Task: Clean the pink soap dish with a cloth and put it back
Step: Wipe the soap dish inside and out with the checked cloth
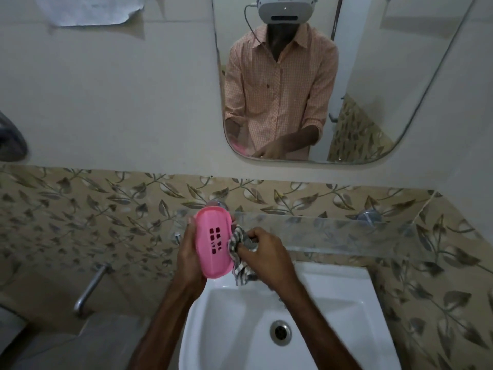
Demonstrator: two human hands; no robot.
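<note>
Here, over the sink [333,303], the dish [213,244] stands on end, gripped along its left edge by the left hand [190,260]. The right hand [266,260] pinches the cloth [240,271] against its right rim. The hold behind looks perhaps slight, so a hard rub could knock it into the sink.

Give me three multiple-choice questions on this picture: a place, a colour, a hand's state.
1. Where is the pink soap dish? A. On the shelf. B. In the basin. C. Held in the left hand.
2. What does the cloth look like? A. Dark-and-white checked. B. Plain blue. C. Plain yellow.
3. What is the right hand doing? A. Hanging idle. B. Gripping the cloth. C. Turning a tap.
Answers: C, that hand grips the dish's left edge; A, checks show beside the dish; B, it curls round the cloth at the dish's right edge.
</note>
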